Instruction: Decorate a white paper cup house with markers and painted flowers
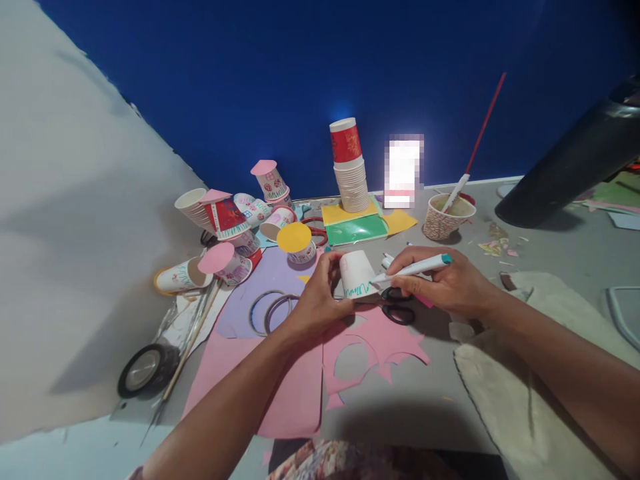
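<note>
Nearest edge, head view: floral-patterned fabric (325, 461) is bunching along the bottom, below both bare forearms.
Left grip: left hand (320, 290) is clamping the white paper cup (356, 272), thumb near its lower edge, fingers bent around its side.
Cup position: tapered, smooth-walled, it is tilting between the two hands above the grey table (390, 413); jagged teal strokes are running along its lower wall.
Right grip: right hand (445, 283) is pinching a slim white marker (417, 268), fingers together on the barrel; its tip is touching the cup's wall, its teal end is pointing outward.
Under the hands: scissors (399, 314) are lying flat, showing looped black handles; pink paper offcuts (400, 341) are spreading nearby, curved and ragged.
Sheets and rings: a matte pink sheet (300, 393) is lying beside a lilac sheet (247, 293); two thin tape rings (268, 323) are overlapping.
Far left: decorated cups (270, 181) are clustering, some wearing pink discs; one yellow disc (294, 237) is capping a short cup.
Centre back: nested cups (351, 187) are rising in a ribbed column.
Right side: a speckled tub (440, 225) is holding a red-handled stick (485, 127); rumpled beige cloth (545, 383) is lying beneath the right forearm.
</note>
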`<state>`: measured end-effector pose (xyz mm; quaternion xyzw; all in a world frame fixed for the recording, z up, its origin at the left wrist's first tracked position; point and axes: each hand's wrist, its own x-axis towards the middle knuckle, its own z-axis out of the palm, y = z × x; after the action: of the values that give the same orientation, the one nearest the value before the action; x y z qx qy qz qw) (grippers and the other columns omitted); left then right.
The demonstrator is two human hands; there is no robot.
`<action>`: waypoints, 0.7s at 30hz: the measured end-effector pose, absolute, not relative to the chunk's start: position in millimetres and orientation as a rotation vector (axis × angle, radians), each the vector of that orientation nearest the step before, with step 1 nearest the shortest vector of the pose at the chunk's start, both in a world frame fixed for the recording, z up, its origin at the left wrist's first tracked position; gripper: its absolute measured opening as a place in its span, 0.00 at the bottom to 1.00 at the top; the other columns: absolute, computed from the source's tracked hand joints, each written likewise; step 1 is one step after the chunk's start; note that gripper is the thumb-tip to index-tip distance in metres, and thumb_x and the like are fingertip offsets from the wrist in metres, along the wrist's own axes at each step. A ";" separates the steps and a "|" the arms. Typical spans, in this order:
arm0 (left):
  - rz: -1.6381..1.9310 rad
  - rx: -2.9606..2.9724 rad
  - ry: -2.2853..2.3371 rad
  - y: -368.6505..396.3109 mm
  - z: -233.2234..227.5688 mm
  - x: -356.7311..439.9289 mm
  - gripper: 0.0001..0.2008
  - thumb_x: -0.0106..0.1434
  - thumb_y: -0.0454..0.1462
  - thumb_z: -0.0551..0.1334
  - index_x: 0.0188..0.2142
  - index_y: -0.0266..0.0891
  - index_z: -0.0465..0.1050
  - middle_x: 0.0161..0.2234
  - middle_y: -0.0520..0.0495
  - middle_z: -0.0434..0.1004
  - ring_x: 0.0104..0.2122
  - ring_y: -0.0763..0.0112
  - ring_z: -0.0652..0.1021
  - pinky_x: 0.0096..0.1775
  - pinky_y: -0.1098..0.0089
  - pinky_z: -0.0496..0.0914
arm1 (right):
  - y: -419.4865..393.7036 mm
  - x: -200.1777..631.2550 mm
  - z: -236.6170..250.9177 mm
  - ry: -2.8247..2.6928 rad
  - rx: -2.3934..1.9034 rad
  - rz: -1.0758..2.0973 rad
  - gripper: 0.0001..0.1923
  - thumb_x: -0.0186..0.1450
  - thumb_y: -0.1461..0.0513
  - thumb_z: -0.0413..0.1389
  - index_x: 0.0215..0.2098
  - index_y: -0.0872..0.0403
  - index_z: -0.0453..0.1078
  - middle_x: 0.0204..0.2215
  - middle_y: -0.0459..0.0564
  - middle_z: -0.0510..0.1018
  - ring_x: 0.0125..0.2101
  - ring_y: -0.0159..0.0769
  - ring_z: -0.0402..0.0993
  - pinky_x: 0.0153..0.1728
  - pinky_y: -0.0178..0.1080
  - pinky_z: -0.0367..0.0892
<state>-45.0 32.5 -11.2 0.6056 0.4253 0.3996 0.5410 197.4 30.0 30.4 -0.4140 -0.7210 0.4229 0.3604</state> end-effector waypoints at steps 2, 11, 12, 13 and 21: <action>0.965 1.439 0.987 32.0 -10.6 -43.9 0.40 0.49 0.36 0.82 0.57 0.45 0.65 0.60 0.42 0.76 0.63 0.53 0.76 0.60 0.57 0.73 | 30.1 198.5 31.1 -1.861 -1.068 1.096 0.10 0.66 0.54 0.65 0.35 0.52 0.80 0.25 0.45 0.80 0.24 0.34 0.76 0.27 0.36 0.71; 0.892 1.511 1.069 32.1 -10.5 -46.7 0.39 0.53 0.33 0.78 0.60 0.46 0.63 0.62 0.40 0.75 0.63 0.51 0.76 0.58 0.55 0.75 | 33.6 202.3 31.4 -1.899 -1.084 1.051 0.08 0.65 0.56 0.64 0.35 0.53 0.80 0.26 0.46 0.82 0.26 0.34 0.76 0.29 0.36 0.70; 0.886 1.537 1.076 33.0 -11.2 -47.7 0.39 0.53 0.33 0.78 0.60 0.45 0.63 0.63 0.39 0.75 0.63 0.51 0.76 0.59 0.55 0.75 | 33.9 202.3 30.7 -1.891 -1.087 1.049 0.09 0.65 0.56 0.64 0.35 0.53 0.80 0.26 0.46 0.82 0.26 0.33 0.75 0.29 0.36 0.70; 0.882 1.563 1.084 33.9 -11.9 -48.6 0.39 0.52 0.34 0.79 0.59 0.45 0.63 0.63 0.39 0.75 0.63 0.50 0.76 0.60 0.54 0.74 | 34.2 202.4 30.0 -1.885 -1.090 1.049 0.09 0.65 0.56 0.64 0.35 0.53 0.80 0.25 0.46 0.81 0.25 0.33 0.75 0.28 0.36 0.69; 0.854 1.707 1.132 33.7 -10.3 -50.1 0.39 0.54 0.30 0.75 0.62 0.46 0.61 0.66 0.37 0.69 0.66 0.48 0.72 0.62 0.51 0.72 | 33.7 202.6 28.6 -1.906 -1.094 1.063 0.08 0.65 0.56 0.64 0.35 0.53 0.80 0.23 0.45 0.80 0.25 0.33 0.74 0.28 0.36 0.68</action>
<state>-50.1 33.7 -10.3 0.6888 0.4568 0.3448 0.4450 202.6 33.7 28.6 -0.4209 -0.7335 0.4090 0.3429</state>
